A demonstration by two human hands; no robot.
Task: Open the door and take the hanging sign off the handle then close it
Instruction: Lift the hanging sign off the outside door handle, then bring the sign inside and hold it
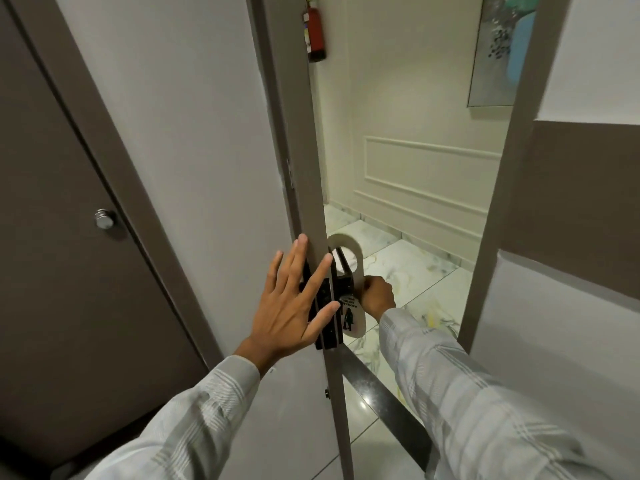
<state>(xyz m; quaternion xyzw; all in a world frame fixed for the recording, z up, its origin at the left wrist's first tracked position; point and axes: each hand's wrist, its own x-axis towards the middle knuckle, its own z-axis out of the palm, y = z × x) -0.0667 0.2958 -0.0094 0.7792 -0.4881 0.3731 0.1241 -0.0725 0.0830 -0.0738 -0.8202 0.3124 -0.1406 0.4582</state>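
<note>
While the door stands ajar, the left hand is spread flat on its near face. Right of its edge, on the far handle, the sign hangs lengthwise downward, pinched by the nearer right hand.

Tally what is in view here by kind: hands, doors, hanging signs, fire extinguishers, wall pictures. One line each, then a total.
Hands: 2, left hand open flat on the door edge, right hand closed on the sign
Doors: 2, open door, brown door with a round knob
Hanging signs: 1, hanging sign
Fire extinguishers: 1, fire extinguisher
Wall pictures: 1, wall picture
Total: 7
</note>
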